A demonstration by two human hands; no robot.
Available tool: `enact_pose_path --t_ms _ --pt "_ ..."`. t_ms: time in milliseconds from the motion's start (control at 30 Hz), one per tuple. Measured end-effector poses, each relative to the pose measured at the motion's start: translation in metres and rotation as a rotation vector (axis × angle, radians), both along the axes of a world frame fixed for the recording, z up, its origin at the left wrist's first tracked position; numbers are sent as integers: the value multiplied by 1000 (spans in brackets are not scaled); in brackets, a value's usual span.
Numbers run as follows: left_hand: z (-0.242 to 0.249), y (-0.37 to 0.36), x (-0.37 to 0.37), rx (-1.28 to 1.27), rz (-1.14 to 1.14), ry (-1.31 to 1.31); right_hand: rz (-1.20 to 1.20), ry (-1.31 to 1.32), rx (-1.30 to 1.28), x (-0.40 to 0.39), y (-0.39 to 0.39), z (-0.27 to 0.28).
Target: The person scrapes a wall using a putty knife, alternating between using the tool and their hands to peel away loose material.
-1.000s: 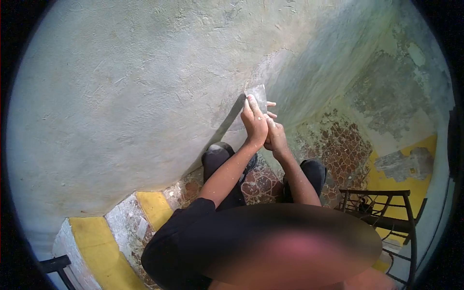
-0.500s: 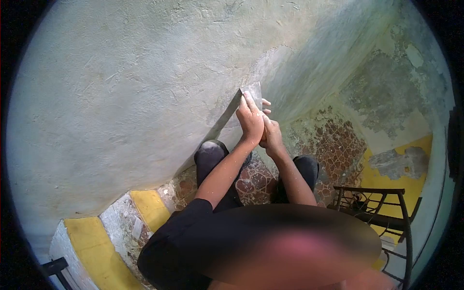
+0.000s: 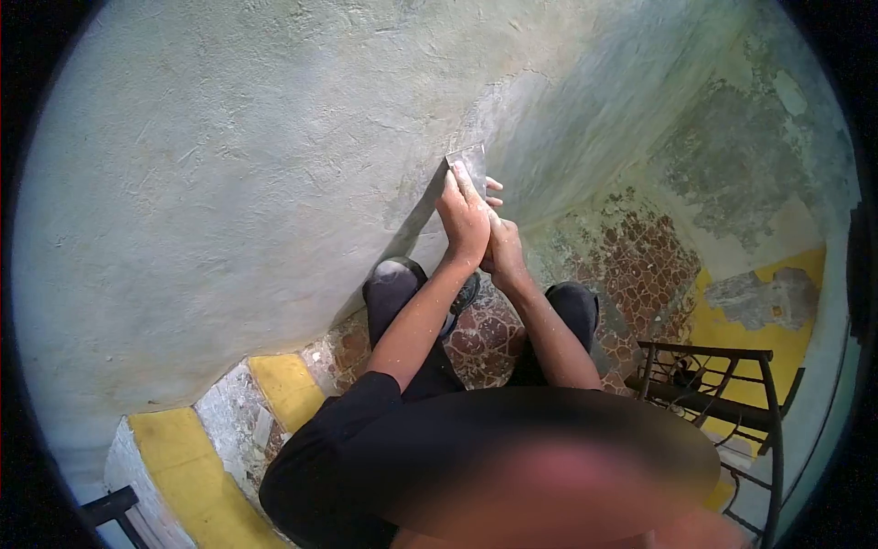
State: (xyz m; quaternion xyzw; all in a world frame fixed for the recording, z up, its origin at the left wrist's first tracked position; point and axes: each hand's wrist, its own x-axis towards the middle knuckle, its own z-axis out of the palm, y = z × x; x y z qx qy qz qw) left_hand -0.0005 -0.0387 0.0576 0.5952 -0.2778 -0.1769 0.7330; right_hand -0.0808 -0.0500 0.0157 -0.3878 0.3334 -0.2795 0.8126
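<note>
A flat grey metal scraper [image 3: 474, 163] rests its far edge against the rough pale wall [image 3: 265, 174]. My left hand [image 3: 465, 218] lies along the blade, its fingers pressed onto the metal. Just right of it and a little lower, my right hand [image 3: 503, 247] is wrapped round the tool's handle, which is mostly hidden by the hands. A few fingertips show past the right side of the blade. Both forearms and hands carry white specks.
Yellow and white steps [image 3: 187, 457] descend at the lower left. Red-brown patterned flooring [image 3: 645, 274] lies below the wall. A dark metal railing [image 3: 776, 412] stands at the lower right, near a yellow wall patch [image 3: 805, 265]. My knees are bent under my arms.
Both hands and the scraper have shifted slightly left and up along the wall. The grip looks the same.
</note>
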Motion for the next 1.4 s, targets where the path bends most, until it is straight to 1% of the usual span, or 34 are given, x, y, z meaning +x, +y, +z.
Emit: enact_pose_path --t_ms 67,133,167,200,233,267,333,433,467,567,600,667,700,733,800,833,900,933,1067,1133,1167,1200,1267,1300,1333,1367,1400 --pt "3 1 4 8 3 -27 -16 -26 0 7 0 -7" --pt "22 3 7 86 4 -89 -29 -44 -3 12 -2 -6" --pt "29 0 9 23 14 -123 -4 -55 -40 14 -6 -2" --pt "30 -1 10 20 24 -126 24 -68 -77 15 -11 0" --pt "31 0 11 35 18 -124 134 -62 -111 10 -17 -3" --pt "32 0 11 49 11 -120 145 -65 -116 14 -17 -5" --pt "34 1 15 95 29 -140 58 3 -31 23 -10 6" --pt "34 0 16 91 25 -196 21 -30 -19 25 -6 17" --pt "34 -1 15 89 27 -182 24 -16 -21 23 -8 16" --pt "32 -6 10 -32 -27 -65 -24 13 -129 16 -16 4" --pt "32 -7 8 -36 -28 -52 -25 25 -132 11 -15 8" --pt "35 -7 5 -135 -73 0 -30 1 -163 2 -16 17" --pt "37 -9 3 -194 -67 17 -72 -33 -157 0 -10 34" --pt "38 -9 2 -206 -68 17 -72 -33 -169 -3 -7 41" --pt "38 -6 1 -199 -127 97 -64 -3 -182 -8 -1 49" --pt "37 -4 0 -210 -125 94 -62 -5 -193 -11 0 48" --pt "34 2 -4 -127 -115 82 -40 65 -227 -15 1 40" --pt "33 4 -6 -135 -116 82 -41 66 -234 -16 2 38" --pt "31 15 -4 -144 -130 192 30 63 -249 -17 2 33" --pt "29 21 4 -110 -152 53 63 41 -517 -12 8 38" --pt "27 25 8 -48 -159 -37 100 195 -643 -15 3 37" --pt "22 25 13 -51 -158 -33 102 198 -646 -12 7 40" --pt "12 25 25 48 -159 -118 -141 219 -784 -5 17 46" --pt "21 32 29 206 -99 -236 -139 218 -787 -5 18 49" --pt "20 34 31 203 -96 -236 -107 335 -992 -6 17 51" --pt "19 36 34 93 -98 -317 -76 453 -1195 -5 17 53" --pt "18 37 36 -19 -101 -399 -78 450 -1198 -2 19 55"
